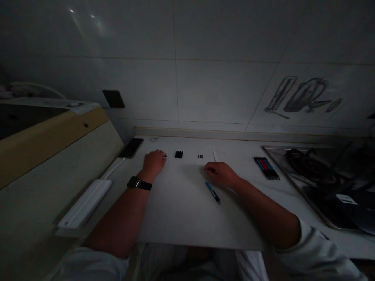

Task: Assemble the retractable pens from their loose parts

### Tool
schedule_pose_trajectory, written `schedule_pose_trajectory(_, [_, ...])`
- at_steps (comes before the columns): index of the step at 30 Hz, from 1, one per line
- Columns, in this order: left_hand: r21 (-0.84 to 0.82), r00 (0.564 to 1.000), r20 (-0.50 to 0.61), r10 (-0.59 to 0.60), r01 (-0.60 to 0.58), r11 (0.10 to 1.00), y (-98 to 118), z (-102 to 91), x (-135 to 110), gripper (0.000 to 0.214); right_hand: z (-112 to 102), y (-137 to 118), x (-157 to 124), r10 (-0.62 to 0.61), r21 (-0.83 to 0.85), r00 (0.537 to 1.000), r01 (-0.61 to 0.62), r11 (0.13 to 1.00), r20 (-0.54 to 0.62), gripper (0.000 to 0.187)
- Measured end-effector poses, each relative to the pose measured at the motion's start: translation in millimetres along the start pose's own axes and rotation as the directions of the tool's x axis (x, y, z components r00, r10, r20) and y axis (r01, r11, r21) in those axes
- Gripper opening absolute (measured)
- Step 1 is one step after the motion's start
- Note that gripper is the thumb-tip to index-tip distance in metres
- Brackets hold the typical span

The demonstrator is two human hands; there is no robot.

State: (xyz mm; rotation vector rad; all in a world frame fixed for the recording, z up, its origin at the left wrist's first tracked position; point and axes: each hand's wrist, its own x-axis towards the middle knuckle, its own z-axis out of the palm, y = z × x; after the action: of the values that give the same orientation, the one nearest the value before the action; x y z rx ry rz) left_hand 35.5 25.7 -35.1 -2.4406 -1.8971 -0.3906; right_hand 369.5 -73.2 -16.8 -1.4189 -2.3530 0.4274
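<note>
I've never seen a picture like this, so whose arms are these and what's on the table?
A person wears a camera on the head, so you look down at their own arms. The left hand, with a black watch, and the right hand rest on a white counter. It is too dark to tell whether either holds anything. A blue pen lies beside the right hand. Farther back are a small black block, a pack of coloured pens and a phone. A sink is on the right.
</note>
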Motion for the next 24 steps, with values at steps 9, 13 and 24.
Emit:
schedule_pose_trajectory(9, [-0.019,0.998,-0.011,0.064,-0.064,0.998,6,-0.7,-2,0.019,3,6,1,0.014,0.009,0.998,-0.013,1.0,-0.059,0.018])
schedule_pose_trajectory(13, [-0.181,0.994,-0.05,0.098,-0.106,0.978,15,0.0,-4,0.012,-7,2,5,0.026,0.034,0.989,-0.021,0.999,-0.143,0.019])
schedule_pose_trajectory(24, [-0.832,0.958,-0.213,-0.19,-0.076,0.55,19,4.3,4,0.023,2,1,100,-0.135,-0.329,0.988,0.102,0.939,-0.079,0.035])
